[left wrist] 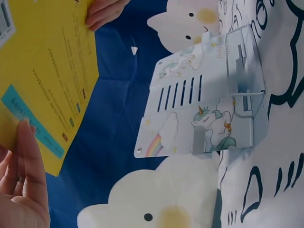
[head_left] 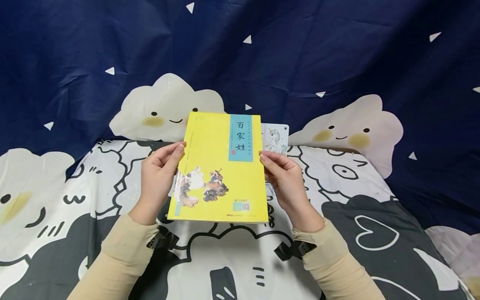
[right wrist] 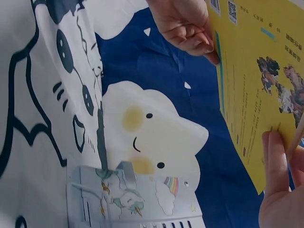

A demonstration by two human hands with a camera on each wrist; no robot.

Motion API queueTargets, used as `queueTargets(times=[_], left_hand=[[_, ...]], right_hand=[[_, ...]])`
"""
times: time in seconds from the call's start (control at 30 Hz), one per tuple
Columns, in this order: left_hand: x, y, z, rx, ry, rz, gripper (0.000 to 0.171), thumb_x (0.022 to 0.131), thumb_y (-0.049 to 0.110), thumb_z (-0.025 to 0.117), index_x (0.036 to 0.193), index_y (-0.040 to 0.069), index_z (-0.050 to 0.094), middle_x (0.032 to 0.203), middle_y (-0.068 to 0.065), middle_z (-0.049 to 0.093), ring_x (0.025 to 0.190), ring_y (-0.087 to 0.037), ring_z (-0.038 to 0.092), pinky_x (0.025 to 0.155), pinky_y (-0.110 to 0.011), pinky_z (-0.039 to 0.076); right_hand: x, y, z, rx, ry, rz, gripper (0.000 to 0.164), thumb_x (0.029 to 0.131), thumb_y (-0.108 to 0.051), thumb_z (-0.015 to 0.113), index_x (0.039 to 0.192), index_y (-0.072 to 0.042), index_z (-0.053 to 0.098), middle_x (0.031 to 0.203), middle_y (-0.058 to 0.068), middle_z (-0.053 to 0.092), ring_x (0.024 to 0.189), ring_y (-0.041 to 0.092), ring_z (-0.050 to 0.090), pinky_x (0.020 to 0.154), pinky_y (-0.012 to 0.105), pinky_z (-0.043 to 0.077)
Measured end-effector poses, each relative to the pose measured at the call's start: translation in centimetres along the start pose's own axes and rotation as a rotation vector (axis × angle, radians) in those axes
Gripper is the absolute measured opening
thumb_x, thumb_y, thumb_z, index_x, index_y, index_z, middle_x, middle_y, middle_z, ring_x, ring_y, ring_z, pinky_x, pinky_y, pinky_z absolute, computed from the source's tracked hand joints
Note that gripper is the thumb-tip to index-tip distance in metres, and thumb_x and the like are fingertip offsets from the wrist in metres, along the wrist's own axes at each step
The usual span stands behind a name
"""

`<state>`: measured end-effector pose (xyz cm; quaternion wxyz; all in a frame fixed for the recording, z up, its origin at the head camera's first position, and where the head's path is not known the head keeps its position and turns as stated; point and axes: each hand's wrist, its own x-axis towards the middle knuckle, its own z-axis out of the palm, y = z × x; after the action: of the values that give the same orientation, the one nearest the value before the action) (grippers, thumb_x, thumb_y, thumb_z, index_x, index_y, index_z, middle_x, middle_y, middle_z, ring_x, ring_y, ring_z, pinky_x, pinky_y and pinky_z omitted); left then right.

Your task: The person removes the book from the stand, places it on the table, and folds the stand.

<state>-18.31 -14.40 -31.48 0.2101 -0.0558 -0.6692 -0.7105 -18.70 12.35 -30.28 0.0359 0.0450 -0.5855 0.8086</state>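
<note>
A yellow book (head_left: 210,143) with a light-blue title panel and a small figure picture on its cover is held up in front of me, tilted, cover towards the head camera. My left hand (head_left: 157,179) pinches its left edge, thumb on the front cover. On the opposite edge, my right hand (head_left: 286,177) grips it the same way. Both wrist views show fingers (left wrist: 31,156) against the back cover. Behind the book stands a white book stand (left wrist: 161,130) printed with unicorns and a rainbow, with slots and a wire piece at its base; the book hides most of it in the head view.
The stand rests on a black-and-white cartoon-print cloth (head_left: 232,254). A dark blue curtain (head_left: 285,62) with smiling clouds (head_left: 168,104) and small white triangles hangs at the back. Black straps (head_left: 163,238) with small devices are round both wrists.
</note>
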Motion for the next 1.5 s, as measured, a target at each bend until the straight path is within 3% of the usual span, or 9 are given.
queueTargets(times=[0.33, 0.63, 1.03, 1.3, 1.5], left_hand=[[-0.8, 0.6, -1.1, -0.026, 0.073, -0.120, 0.032, 0.094, 0.031, 0.069, 0.115, 0.007, 0.073, 0.080, 0.006, 0.075, 0.062, -0.006, 0.068, 0.053, -0.017, 0.055], [-1.0, 0.3, -2.9, -0.093, 0.061, -0.120, 0.020, 0.096, 0.023, 0.068, 0.107, 0.009, 0.075, 0.080, 0.004, 0.076, 0.063, -0.007, 0.070, 0.053, -0.018, 0.055], [-1.6, -0.1, -4.6, -0.129, 0.075, -0.156, 0.014, 0.096, 0.018, 0.067, 0.105, 0.012, 0.077, 0.086, 0.005, 0.077, 0.068, -0.007, 0.072, 0.057, -0.019, 0.057], [-2.0, -0.1, -5.7, -0.154, 0.044, -0.204, 0.015, 0.097, 0.019, 0.066, 0.105, 0.013, 0.077, 0.088, 0.006, 0.077, 0.068, -0.008, 0.072, 0.057, -0.020, 0.058], [-2.1, -0.3, -6.5, -0.181, 0.027, -0.203, 0.018, 0.097, 0.019, 0.065, 0.109, 0.010, 0.076, 0.088, 0.004, 0.077, 0.068, -0.009, 0.073, 0.056, -0.021, 0.058]], right_hand=[[-1.2, 0.3, 1.3, 0.013, -0.026, 0.038, 0.022, 0.095, -0.001, 0.063, 0.089, -0.017, 0.076, 0.086, -0.001, 0.072, 0.068, 0.008, 0.068, 0.068, 0.021, 0.060], [-2.2, 1.1, 2.4, -0.001, -0.074, 0.066, 0.012, 0.094, 0.000, 0.064, 0.101, -0.005, 0.072, 0.089, 0.003, 0.071, 0.075, 0.012, 0.072, 0.076, 0.029, 0.062], [-2.8, 2.1, 3.7, -0.025, -0.125, 0.098, 0.026, 0.095, 0.001, 0.062, 0.117, 0.014, 0.062, 0.092, 0.002, 0.071, 0.074, 0.012, 0.073, 0.075, 0.028, 0.062], [-3.1, 2.9, 4.4, -0.048, -0.131, 0.133, 0.028, 0.095, -0.001, 0.062, 0.120, 0.014, 0.062, 0.095, 0.001, 0.072, 0.074, 0.010, 0.072, 0.074, 0.025, 0.061], [-3.2, 3.8, 5.0, -0.053, -0.145, 0.145, 0.027, 0.095, -0.002, 0.063, 0.119, 0.011, 0.064, 0.098, 0.003, 0.072, 0.075, 0.010, 0.073, 0.074, 0.024, 0.061]])
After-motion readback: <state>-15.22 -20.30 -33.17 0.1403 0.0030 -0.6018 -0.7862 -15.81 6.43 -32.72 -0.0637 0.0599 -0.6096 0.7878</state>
